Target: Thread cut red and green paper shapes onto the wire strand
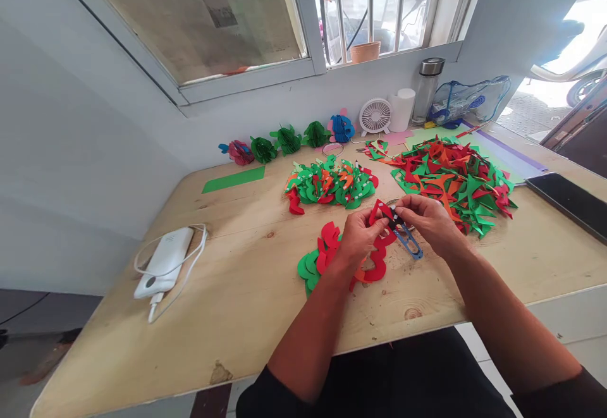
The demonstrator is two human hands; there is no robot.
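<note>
My left hand (361, 236) is closed, pinching a red paper piece (378, 210) with small white patches. Close beside it my right hand (429, 217) is closed around blue thread snips (408, 241), whose rounded end points down towards the table. The dark upper part of the snips meets the red paper between both hands. Partly hidden behind my fingers is a round ring (392, 202), perhaps a tape roll. Beneath my left hand lie curved red cut-outs (378, 266) and green cut-outs (309, 267), some covered by my forearm.
Beyond my hands is a pile of curved paper pieces (332, 183); paper scraps (455, 181) are heaped to the right. Several paper figures (288, 140), a small fan (375, 116) and a glass bottle (427, 92) line the wall. A power bank (164, 260) and a phone (571, 203) lie at the sides.
</note>
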